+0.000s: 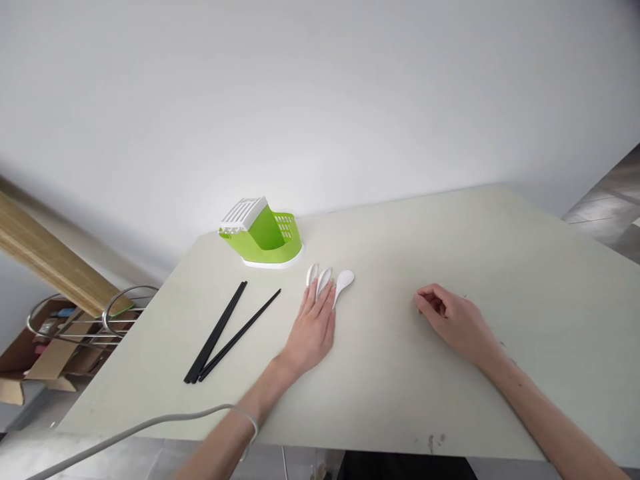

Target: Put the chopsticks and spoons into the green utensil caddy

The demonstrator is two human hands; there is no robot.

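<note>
My left hand (313, 333) lies flat on the table, its fingers stretched out over the handles of three white spoons (344, 281). Their bowls point away from me, side by side, beyond the fingertips; most of the handles are hidden under the hand. Farther right, my right hand (453, 320) rests on the table with its fingers curled in, and nothing shows in it. To the left of my left hand lie black chopsticks (241, 335), spread in a narrow V with the near ends close together. Behind them stands a green cutlery holder (270, 252) with a white slotted top and white base.
The pale table (390, 393) meets a white wall (350, 100) at the back. A grey cable (165, 419) crosses the near left edge and passes over my left forearm. Left of the table are a metal rack (107, 320), a cardboard box (50, 360) and a long brown board (55, 260).
</note>
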